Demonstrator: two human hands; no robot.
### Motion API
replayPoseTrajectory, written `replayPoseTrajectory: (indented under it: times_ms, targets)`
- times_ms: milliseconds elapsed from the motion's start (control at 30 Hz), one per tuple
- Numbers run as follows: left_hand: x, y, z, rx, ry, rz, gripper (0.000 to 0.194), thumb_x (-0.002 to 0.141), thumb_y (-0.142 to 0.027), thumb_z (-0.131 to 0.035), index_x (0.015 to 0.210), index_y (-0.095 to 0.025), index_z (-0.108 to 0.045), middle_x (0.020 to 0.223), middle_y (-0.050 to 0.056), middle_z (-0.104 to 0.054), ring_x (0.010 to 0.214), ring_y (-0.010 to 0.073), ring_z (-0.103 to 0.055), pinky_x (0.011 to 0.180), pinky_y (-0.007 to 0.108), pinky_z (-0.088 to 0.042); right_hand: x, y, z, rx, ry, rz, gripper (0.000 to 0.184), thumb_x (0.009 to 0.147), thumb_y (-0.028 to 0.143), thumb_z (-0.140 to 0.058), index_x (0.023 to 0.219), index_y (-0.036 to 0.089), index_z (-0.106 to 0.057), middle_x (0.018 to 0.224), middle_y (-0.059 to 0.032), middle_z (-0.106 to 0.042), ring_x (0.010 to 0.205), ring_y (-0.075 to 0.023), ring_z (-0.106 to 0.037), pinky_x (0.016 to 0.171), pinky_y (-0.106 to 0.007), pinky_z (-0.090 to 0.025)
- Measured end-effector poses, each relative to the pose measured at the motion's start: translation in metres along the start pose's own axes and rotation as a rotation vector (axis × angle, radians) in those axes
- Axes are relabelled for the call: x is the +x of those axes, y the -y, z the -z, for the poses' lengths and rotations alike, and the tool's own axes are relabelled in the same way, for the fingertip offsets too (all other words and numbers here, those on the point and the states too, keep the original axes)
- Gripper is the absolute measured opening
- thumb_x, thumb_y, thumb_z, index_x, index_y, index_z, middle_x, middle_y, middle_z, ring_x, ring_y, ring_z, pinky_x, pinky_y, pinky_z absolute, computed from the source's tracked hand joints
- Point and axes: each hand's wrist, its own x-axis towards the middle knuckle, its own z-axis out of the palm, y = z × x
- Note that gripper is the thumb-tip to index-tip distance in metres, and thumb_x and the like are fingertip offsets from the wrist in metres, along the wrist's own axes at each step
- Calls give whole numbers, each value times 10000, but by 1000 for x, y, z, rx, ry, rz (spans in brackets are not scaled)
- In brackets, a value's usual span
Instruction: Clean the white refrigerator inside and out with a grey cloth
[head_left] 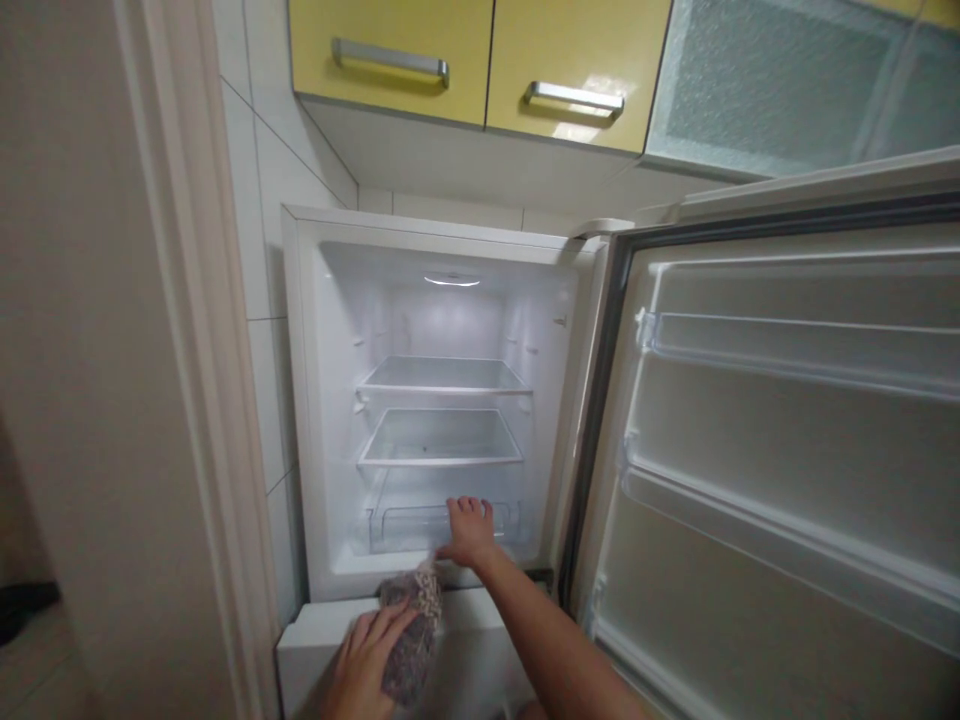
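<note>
My left hand [375, 640] grips a clear plastic bag [414, 655] with dark reddish contents and a patch of pale, bean-like pieces near its top. The bag is held upright in front of the lower white door. Inside the open fridge, my right hand [471, 530] is at the front of the clear drawer [405, 530], its fingers bent over the top rim. Above the drawer are two glass shelves, an upper one [446, 375] and a lower one [442, 437]. My left thumb is hidden.
The fridge door [765, 430] stands wide open on the right, with clear door racks [795, 355]. A wall edge [180, 350] closes in the left side. Yellow cupboards [420, 110] hang overhead. The lower door [315, 635] is below the fridge opening.
</note>
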Motion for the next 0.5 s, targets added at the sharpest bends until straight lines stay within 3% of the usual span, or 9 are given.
replayPoseTrajectory:
  times_ms: [100,233,333,500]
  targets:
    - [-4,-11,-1,43,32,98,1136,637,77,-526,1663,-410,-524,1766,-104,-474,1603,215,-383,1327,329,-238,9,-2,-3,-50,3,50,788,793,189,-885,1515,190,-568,1514,-202,-627,1464,-366,-551,1277,-550,-344]
    - [-5,-31,4,115,88,187,1188,647,80,-530,1710,-439,-416,1819,-117,-376,1650,227,-322,1328,365,-240,1,8,7,-98,57,125,839,743,235,-983,1475,145,-584,1449,-236,-662,1400,-395,-608,1195,-529,-461]
    - [-9,-36,7,134,134,200,1219,639,70,-561,1721,-457,-362,1844,-134,-303,1681,242,-281,1338,377,-237,-18,22,22,-102,100,191,853,719,306,-1035,1437,143,-604,1387,-211,-707,1333,-381,-670,1075,-472,-570]
    - [-17,-32,-4,174,95,202,1184,668,64,-552,1730,-420,-352,1853,-122,-280,1704,233,-244,1365,366,-201,-62,37,55,-82,116,263,765,698,397,-1047,1319,202,-645,1300,-126,-762,1225,-362,-740,967,-426,-617]
